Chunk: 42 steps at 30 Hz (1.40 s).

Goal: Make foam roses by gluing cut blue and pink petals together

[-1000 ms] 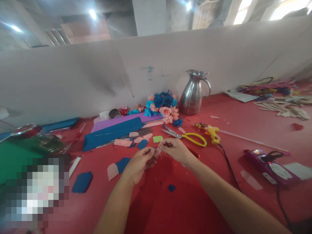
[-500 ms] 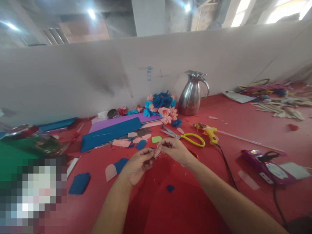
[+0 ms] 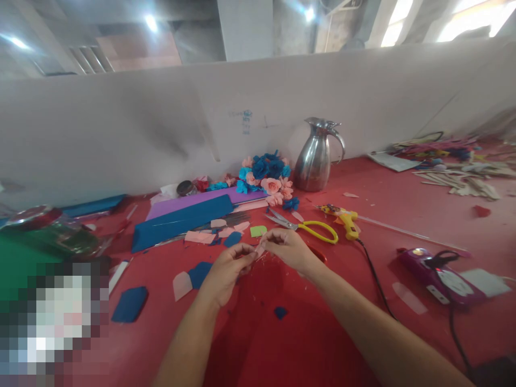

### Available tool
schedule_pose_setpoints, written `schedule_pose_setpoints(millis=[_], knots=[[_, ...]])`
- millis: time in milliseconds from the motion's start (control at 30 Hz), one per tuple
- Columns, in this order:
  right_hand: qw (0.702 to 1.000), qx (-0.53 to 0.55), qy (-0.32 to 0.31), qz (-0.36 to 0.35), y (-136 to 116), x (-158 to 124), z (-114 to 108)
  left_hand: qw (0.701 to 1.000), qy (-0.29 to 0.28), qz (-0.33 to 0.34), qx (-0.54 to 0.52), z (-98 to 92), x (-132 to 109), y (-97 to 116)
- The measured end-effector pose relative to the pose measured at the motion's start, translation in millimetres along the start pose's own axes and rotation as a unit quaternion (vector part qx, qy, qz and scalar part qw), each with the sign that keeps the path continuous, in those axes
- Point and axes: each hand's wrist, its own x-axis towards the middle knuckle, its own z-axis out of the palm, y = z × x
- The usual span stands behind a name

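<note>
the right hand [image 3: 285, 250], nearer the scissors [image 3: 293, 226], and the left hand [image 3: 229, 270] pinched a pink piece [image 3: 260, 250] on the scissors' near side, its length slanting toward the blades.

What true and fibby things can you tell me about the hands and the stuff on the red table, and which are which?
1. The left hand and right hand both hold a small pink piece. True.
2. The scissors have blue handles. False: the handles are yellow.
3. The metal jug stands upright beside the paper flowers. True.
4. The right hand is holding the yellow glue gun. False: it lies on the table, with neither hand on it.
5. A lime-green piece lies near the right hand's fingers. True.
</note>
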Motion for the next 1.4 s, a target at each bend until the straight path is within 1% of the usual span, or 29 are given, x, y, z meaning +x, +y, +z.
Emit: schedule_pose_setpoints(millis=[200, 400, 467, 500, 533, 567, 600, 633, 667, 700, 733, 767, 833, 867, 900, 933, 967, 1033, 1133, 1200, 1300, 1400], knots=[[1.0, -0.003, -0.009, 0.005, 2, 0, 0, 0.999, 0.008, 0.012, 0.029, 1.2, 0, 1], [1.0, -0.019, 0.008, 0.01, 4, 3, 1, 0.998, 0.025, 0.028, 0.045, -1.4, 6, -5], [0.999, -0.03, 0.018, 0.022, 1, 2, -2, 0.997, 0.043, 0.033, 0.054, -3.8, 9, -6], [0.999, -0.045, 0.018, 0.021, -2, 0, -5, 0.996, 0.061, 0.038, 0.056, -5.6, 10, -7], [0.997, -0.069, -0.003, 0.018, -6, -3, -8, 0.994, 0.084, 0.047, 0.057, -7.7, 12, -7], [0.993, -0.105, -0.052, 0.017, -10, -6, -11, 0.991, 0.109, 0.056, 0.057, -10.1, 13, -7], [0.979, -0.153, -0.137, 0.016, -14, -11, -14, 0.988, 0.131, 0.065, 0.055, -12.5, 15, -7], [0.946, -0.209, -0.248, 0.025, -19, -16, -16, 0.985, 0.147, 0.072, 0.052, -14.8, 16, -7], [0.899, -0.269, -0.345, 0.038, -23, -21, -16, 0.983, 0.157, 0.076, 0.05, -16.6, 17, -7], [0.861, -0.34, -0.376, 0.035, -26, -25, -16, 0.983, 0.162, 0.077, 0.05, -17.8, 18, -7], [0.84, -0.41, -0.356, 0.016, -28, -28, -14, 0.983, 0.162, 0.076, 0.05, -18.4, 18, -7], [0.831, -0.466, -0.304, 0.001, -28, -29, -12, 0.982, 0.163, 0.074, 0.053, -18.2, 18, -7], [0.832, -0.535, -0.148, -0.005, -26, -28, -8, 0.983, 0.156, 0.07, 0.065, -16.0, 16, -6], [0.834, -0.546, -0.074, 0.007, -24, -26, -7, 0.984, 0.149, 0.069, 0.072, -14.5, 16, -6], [0.837, -0.546, -0.016, 0.022, -22, -23, -6, 0.985, 0.14, 0.066, 0.078, -12.9, 15, -6], [0.843, -0.537, 0.022, 0.035, -19, -20, -7, 0.986, 0.127, 0.061, 0.085, -11.4, 14, -6], [0.853, -0.518, 0.042, 0.04, -16, -17, -8, 0.988, 0.113, 0.054, 0.093, -10.3, 13, -6], [0.891, -0.451, 0.038, 0.033, -10, -13, -10, 0.989, 0.089, 0.042, 0.107, -8.8, 11, -6], [0.952, -0.304, 0.015, 0.01, -2, -9, -8, 0.99, 0.064, 0.031, 0.121, -8.0, 9, -6], [0.978, -0.208, 0.0, 0.008, 3, -7, -5, 0.991, 0.05, 0.03, 0.124, -7.1, 7, -4], [0.992, -0.12, -0.022, 0.011, 9, -4, -1, 0.991, 0.038, 0.03, 0.128, -5.6, 4, -1], [0.993, -0.117, -0.018, 0.005, 12, -2, 2, 0.991, 0.028, 0.029, 0.131, -5.9, 4, -1]])
